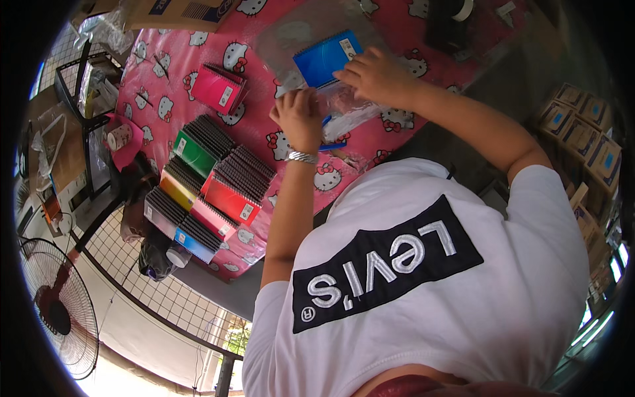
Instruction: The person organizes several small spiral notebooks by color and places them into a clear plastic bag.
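Note:
A blue spiral notebook (324, 63) lies on a clear plastic sheet or bag (274, 43) spread over the pink, cartoon-print tablecloth (165, 49). My right hand (377, 76) grips the notebook's right edge, its fingers curved over the cover. At the plastic's near left edge, my left hand (297, 116) has its fingers curled down; the fingertips are partly hidden, and what they pinch does not show. Crumpled clear plastic (354, 122) lies between the hands. Beside the left wrist is a blue pen (333, 145). A pink notebook pile (218, 89) sits to the left.
Several stacks of spiral notebooks (205, 185) in different colours fill the table's near left part. A cardboard box (175, 13) stands at the far left edge, and a dark object (450, 26) at the far right. A fan (58, 311) is lower left; packed cartons (582, 129) line the right.

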The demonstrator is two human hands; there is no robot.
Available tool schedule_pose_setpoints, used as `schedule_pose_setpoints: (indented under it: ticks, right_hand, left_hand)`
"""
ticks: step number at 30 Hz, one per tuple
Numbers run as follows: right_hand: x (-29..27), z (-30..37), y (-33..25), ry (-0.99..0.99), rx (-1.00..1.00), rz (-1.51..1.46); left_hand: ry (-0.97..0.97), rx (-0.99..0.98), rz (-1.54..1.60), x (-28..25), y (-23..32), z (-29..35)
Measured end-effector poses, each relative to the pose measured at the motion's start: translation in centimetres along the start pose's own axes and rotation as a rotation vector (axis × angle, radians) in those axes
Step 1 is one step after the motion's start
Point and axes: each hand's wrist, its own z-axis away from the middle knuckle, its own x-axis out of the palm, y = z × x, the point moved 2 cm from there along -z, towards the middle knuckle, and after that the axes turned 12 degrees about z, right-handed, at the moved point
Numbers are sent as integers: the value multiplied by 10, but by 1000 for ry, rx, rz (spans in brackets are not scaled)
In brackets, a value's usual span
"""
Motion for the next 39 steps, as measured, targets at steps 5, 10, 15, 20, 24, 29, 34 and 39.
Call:
schedule_pose_setpoints:
  ticks: [5,10,15,20,24,29,34,39]
  right_hand:
    - [39,-29,70,-318,191,-588]
    - [34,-43,78,-409,104,-575]
    - [38,-41,80,-431,54,-493]
    - [38,-48,84,-540,196,-529]
    - [39,-51,85,-548,112,-434]
    - [41,-62,99,-594,114,-706]
    - [96,-91,127,-99,317,-478]
    - [113,-105,123,26,60,-250]
  left_hand:
    - [-93,-823,1324,12,-56,-28]
    - [-171,-1013,1382,27,-59,-29]
    - [-168,-977,1355,32,-57,-24]
    - [171,-534,636,22,-54,-4]
    - [-252,159,21,49,52,2]
    - [-337,147,-201,80,48,1]
    - [-373,145,-191,80,50,-4]
    - [-380,126,-163,68,57,-16]
